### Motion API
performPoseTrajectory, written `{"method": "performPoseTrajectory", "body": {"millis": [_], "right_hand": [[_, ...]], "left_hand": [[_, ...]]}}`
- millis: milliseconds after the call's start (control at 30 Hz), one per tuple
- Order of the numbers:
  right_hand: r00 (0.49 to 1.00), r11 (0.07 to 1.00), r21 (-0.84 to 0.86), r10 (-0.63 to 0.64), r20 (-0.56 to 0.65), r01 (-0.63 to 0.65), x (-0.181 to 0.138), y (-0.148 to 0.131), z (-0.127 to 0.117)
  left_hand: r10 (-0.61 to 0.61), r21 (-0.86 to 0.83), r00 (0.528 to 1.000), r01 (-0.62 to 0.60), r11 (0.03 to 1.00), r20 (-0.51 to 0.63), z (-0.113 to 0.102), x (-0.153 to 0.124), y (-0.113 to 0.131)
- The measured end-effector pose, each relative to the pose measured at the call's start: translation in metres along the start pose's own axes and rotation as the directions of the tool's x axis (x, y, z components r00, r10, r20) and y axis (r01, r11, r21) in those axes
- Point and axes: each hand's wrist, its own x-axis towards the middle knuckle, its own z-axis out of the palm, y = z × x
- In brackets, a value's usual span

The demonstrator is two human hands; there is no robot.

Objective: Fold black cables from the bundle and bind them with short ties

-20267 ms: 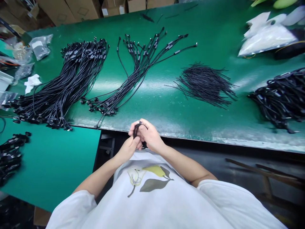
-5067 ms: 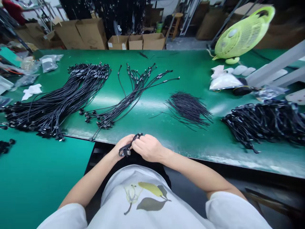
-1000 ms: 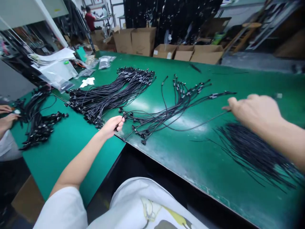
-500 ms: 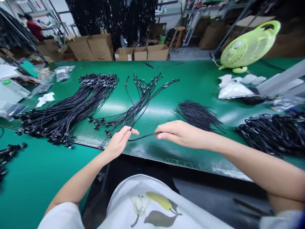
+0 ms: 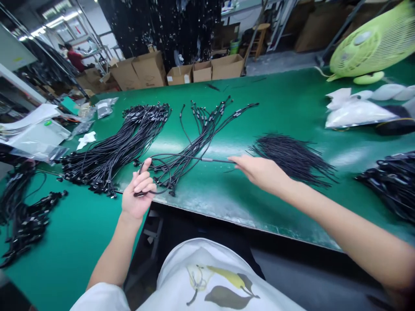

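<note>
- Here, a black cable (image 5: 222, 161) spans two hands above a green desk (image 5: 227, 203), its straight stretch lying left to right, roughly in line with the front edge.
- The right hand (image 5: 256, 170) pinches one end, its grip together at the fingertips; from there the cable leads off toward the left hand (image 5: 139, 192).
- That hand, palm facing the camera, has its grip folded over the cable, one finger raised, a loop bowing out on the side toward the right hand.
- A grey sleeve (image 5: 206, 160) on the cable sits between the hands, nearer the right.
- Beyond the span, a small bundle of cables (image 5: 205, 134) fans out; a pile of thin strips (image 5: 288, 157) lies just beyond the right hand.
- Room for moving appears between bundle and pile, and along the desk's front.
</note>
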Motion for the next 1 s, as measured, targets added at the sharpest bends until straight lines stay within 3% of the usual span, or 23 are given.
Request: {"method": "performPoseTrajectory", "body": {"millis": [67,133,200,233,300,367,433,500,567,667,767,833,900,1000], "right_hand": [[0.992,0.993,-0.003,-0.120,0.045,0.120,-0.010,-0.029,0.001],[0.936,0.945,0.130,-0.319,0.149,0.301,-0.017,-0.061,-0.006],[0.863,0.863,0.321,-0.464,0.198,0.390,-0.017,-0.086,-0.018],[0.860,0.841,0.392,-0.472,0.194,0.373,-0.014,-0.094,-0.023],[0.921,0.841,0.480,-0.360,0.150,0.251,-0.005,-0.098,-0.030],[0.979,0.815,0.567,-0.189,0.071,0.116,0.005,-0.092,-0.028],[0.999,0.747,0.663,-0.022,-0.038,0.042,0.013,-0.083,-0.016],[0.984,0.658,0.752,0.156,-0.092,-0.034,0.017,-0.079,0.001],[0.961,0.490,0.856,0.277,0.026,-0.164,0.021,-0.084,0.020],[0.886,0.078,0.941,0.370,0.279,-0.329,0.023,-0.100,0.040],[0.810,-0.328,0.902,0.423,0.406,-0.281,0.024,-0.114,0.042],[0.808,-0.521,0.818,0.358,0.468,-0.243,0.025,-0.120,0.037],[0.807,-0.611,0.766,0.342,0.482,-0.198,0.025,-0.126,0.031],[0.793,-0.593,0.797,0.427,0.434,-0.117,0.024,-0.140,0.025]], "left_hand": [[-0.024,0.100,0.999,0.026,0.995,-0.020,-0.002,0.007,-0.012],[-0.066,0.352,0.998,0.059,0.934,0.008,-0.003,0.013,-0.032],[-0.128,0.647,0.986,0.030,0.762,0.105,-0.004,0.012,-0.054],[-0.187,0.757,0.969,0.001,0.654,0.161,-0.004,0.009,-0.064],[-0.339,0.863,0.910,-0.038,0.503,0.238,-0.002,0.000,-0.078],[-0.410,0.870,0.877,-0.018,0.493,0.250,0.000,-0.007,-0.085],[-0.367,0.797,0.900,0.038,0.603,0.235,0.002,-0.009,-0.088],[-0.291,0.656,0.936,0.095,0.749,0.197,0.005,-0.007,-0.091],[-0.264,0.512,0.951,0.149,0.846,0.159,0.006,-0.001,-0.096],[-0.295,0.434,0.952,0.234,0.870,0.078,0.003,0.005,-0.108],[-0.292,0.384,0.956,0.281,0.879,-0.030,-0.004,0.005,-0.120],[-0.245,0.396,0.966,0.257,0.882,-0.080,-0.008,0.001,-0.126],[-0.208,0.500,0.977,0.206,0.841,-0.054,-0.012,-0.003,-0.129],[-0.212,0.716,0.975,0.100,0.691,0.068,-0.018,-0.009,-0.129]]}}
